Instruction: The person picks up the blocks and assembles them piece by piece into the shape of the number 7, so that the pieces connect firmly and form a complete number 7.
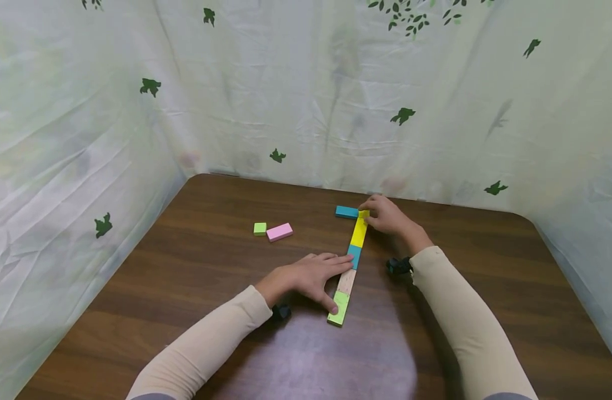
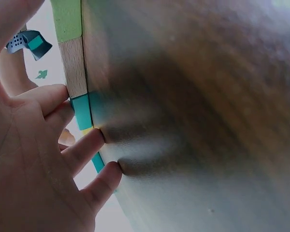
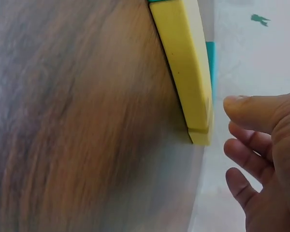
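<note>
A straight row of blocks runs away from me: a green block (image 1: 339, 309), a bare wooden block (image 1: 346, 281), a blue block (image 1: 354, 257), a long yellow block (image 1: 359, 232) and a small yellow block (image 3: 200, 137) at the far end. My left hand (image 1: 313, 276) spreads along the row, thumb on the green block and fingertips at the blue one; its other fingers touch the table. At the far end is my right hand (image 1: 387, 215), its thumb and fingers parted beside the yellow blocks, with a gap showing in the right wrist view.
A second blue block (image 1: 346, 211) lies crosswise at the row's far end, on its left. Further left on the wooden table (image 1: 196, 266) are a small green block (image 1: 260, 229) and a pink block (image 1: 279, 232). A pale curtain (image 1: 306, 100) hangs behind the table.
</note>
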Action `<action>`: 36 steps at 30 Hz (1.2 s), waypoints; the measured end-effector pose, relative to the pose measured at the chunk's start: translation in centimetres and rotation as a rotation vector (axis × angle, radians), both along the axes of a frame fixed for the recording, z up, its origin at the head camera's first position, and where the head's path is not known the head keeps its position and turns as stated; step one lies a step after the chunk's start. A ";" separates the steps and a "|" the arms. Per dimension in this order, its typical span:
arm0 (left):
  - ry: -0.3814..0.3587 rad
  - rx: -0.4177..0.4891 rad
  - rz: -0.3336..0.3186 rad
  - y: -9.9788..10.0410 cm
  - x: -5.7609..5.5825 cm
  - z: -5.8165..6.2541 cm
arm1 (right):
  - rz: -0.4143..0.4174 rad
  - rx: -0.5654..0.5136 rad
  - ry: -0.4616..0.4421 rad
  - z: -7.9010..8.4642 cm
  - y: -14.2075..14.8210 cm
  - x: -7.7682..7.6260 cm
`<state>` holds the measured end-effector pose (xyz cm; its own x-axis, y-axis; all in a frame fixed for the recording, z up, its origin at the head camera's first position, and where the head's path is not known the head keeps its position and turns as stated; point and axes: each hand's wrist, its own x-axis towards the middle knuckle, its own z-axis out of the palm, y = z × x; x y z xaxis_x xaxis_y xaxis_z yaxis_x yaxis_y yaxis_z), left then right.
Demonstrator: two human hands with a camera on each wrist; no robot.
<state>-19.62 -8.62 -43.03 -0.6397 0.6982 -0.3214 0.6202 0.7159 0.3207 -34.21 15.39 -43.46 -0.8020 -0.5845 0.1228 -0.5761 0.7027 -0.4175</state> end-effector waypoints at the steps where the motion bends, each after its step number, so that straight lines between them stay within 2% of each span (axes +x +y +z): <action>1: 0.001 0.000 -0.004 0.0 0.0 -0.1 | 0.008 0.003 -0.007 -0.1 -0.1 0.0; 8: 0.007 0.004 -0.020 0.0 0.1 -0.5 | 0.002 -0.024 -0.069 -1.0 -0.7 -0.4; 14: 0.010 0.007 -0.013 0.0 0.2 -0.3 | 0.001 -0.062 -0.093 -1.3 -1.0 -0.7; 24: 0.020 -0.003 -0.009 -0.2 0.0 -0.2 | 0.028 -0.083 -0.078 -1.4 -1.6 -1.3; 36: 0.014 -0.002 -0.018 -0.3 -0.3 -0.5 | -0.014 -0.061 -0.097 -1.1 -1.4 -1.2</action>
